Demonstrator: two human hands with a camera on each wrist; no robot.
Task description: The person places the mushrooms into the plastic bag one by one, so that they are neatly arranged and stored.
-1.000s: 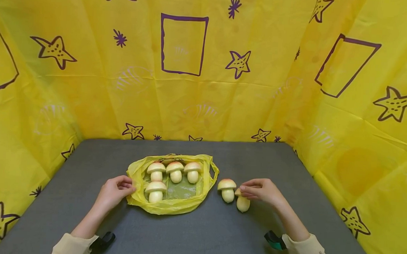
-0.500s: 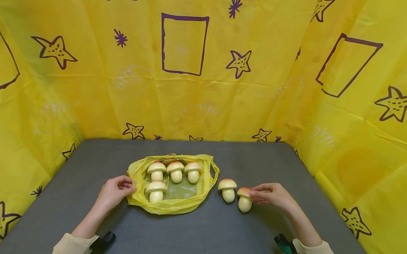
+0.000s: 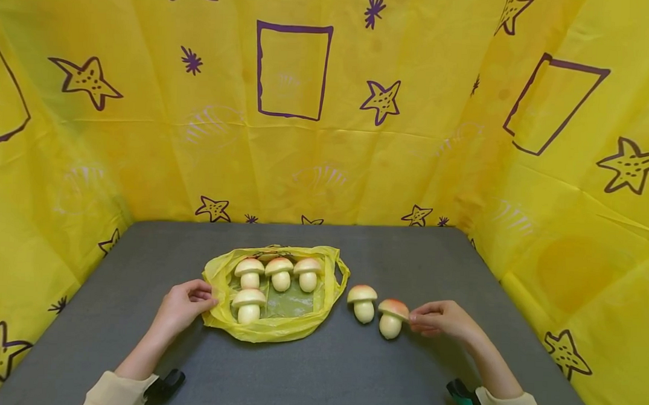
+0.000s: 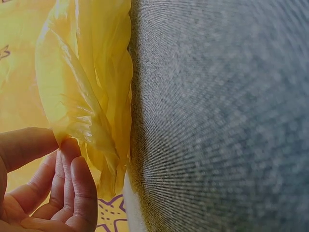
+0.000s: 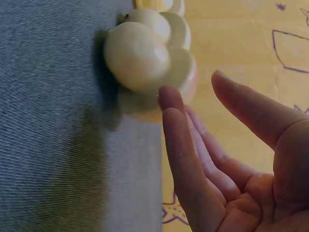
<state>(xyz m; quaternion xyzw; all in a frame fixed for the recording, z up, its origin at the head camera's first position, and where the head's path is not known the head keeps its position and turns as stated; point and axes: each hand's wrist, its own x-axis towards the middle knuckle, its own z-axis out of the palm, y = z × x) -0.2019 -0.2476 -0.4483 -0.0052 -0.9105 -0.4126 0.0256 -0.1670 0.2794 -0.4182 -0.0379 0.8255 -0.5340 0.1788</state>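
Observation:
A yellow plastic bag (image 3: 291,332) lies spread on the table with its mouth facing up. Several toy mushrooms, pale with reddish caps, show inside it. My left hand (image 3: 185,305) pinches the bag's left edge between thumb and fingertips; the left wrist view shows the gathered film (image 4: 82,111) at the pinch. Right of the bag, two more mushrooms lie side by side: one nearer the bag (image 3: 362,304) and one farther right (image 3: 392,318). My right hand (image 3: 443,319) is at the farther one's cap, fingertips right at its edge. In the right wrist view its thumb and fingers (image 5: 181,150) stand apart.
Dark grey cloth covers the table (image 3: 316,383). A yellow curtain (image 3: 326,166) with purple star drawings hangs behind the table and along both sides. Black straps sit at both wrists, the right one (image 3: 463,394) with a green patch.
My right hand has drawn back to the right from the farther mushroom, uncovering its reddish cap. The left hand and the bag have stayed in place.

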